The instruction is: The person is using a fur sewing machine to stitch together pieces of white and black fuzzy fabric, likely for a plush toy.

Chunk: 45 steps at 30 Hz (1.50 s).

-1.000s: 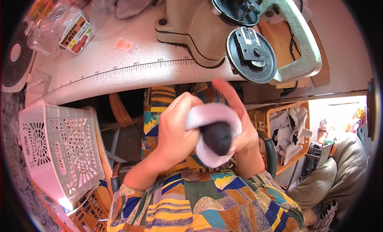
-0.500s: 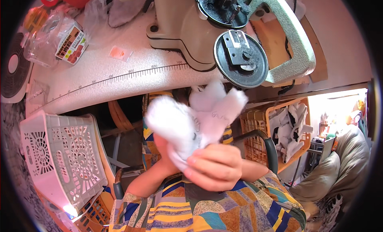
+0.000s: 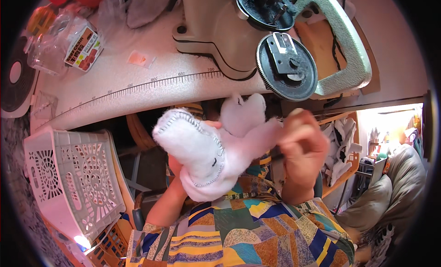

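My left hand [image 3: 174, 164] is mostly hidden behind a white fleecy sewn piece [image 3: 200, 157], gripping it. The piece has several stubby limbs and dark looped stitching along its curved seams. My right hand [image 3: 303, 145] is beside its right-pointing limb, fingers curled but smeared by motion, so I cannot tell whether they hold it. Just beyond the piece stand the table edge [image 3: 138, 101] and a machine [image 3: 206, 32] with a toothed black disc [image 3: 287, 85].
A white plastic basket [image 3: 69, 152] is at my left, an orange basket [image 3: 351, 163] with white pieces at my right. On the ruled table lie clear containers [image 3: 50, 51] and a small packet [image 3: 140, 60]. A black roll [image 3: 18, 78] is at the far left, cushions [image 3: 390, 189] at the right.
The piece has turned from showing a dark-centred opening to spreading its limbs, which then swung leftward and rightward. My right hand has moved from the piece's lower part up to its right side.
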### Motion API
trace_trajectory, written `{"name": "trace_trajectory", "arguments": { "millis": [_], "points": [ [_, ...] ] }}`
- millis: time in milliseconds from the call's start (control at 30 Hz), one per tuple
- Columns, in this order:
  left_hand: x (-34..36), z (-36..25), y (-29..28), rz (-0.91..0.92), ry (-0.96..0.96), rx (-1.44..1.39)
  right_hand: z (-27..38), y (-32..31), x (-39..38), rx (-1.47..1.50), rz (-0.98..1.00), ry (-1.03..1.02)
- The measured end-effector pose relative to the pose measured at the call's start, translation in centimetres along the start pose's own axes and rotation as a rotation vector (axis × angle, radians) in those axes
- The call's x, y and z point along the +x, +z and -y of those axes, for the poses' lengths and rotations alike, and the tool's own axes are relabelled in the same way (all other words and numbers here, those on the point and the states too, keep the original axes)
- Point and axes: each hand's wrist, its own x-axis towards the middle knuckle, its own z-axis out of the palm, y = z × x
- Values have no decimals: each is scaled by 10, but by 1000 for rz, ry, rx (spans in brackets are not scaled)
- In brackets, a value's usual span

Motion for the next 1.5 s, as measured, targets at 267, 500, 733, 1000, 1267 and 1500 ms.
{"name": "trace_trajectory", "arguments": {
  "millis": [267, 500, 733, 1000, 1267, 1500],
  "points": [
    [4, 7, -17, 178, 169, 507, 13, 21, 14, -273, 402, -95],
    [-3, 16, -9, -249, 59, 796, 8, 8, 7, -51, 247, 37],
    [10, -1, 11, -427, -267, 738, -4, -54, 3, -219, -243, 188],
    [11, -17, 0, -223, -204, 625, -14, -66, 1, -1804, -265, -135],
    [-7, -20, 20, 64, 74, 1146, -8, 19, -24, 221, 306, 498],
    [20, -59, 28, 651, 355, 1537, -110, 15, -51, 742, 50, 936]
  ]
}}
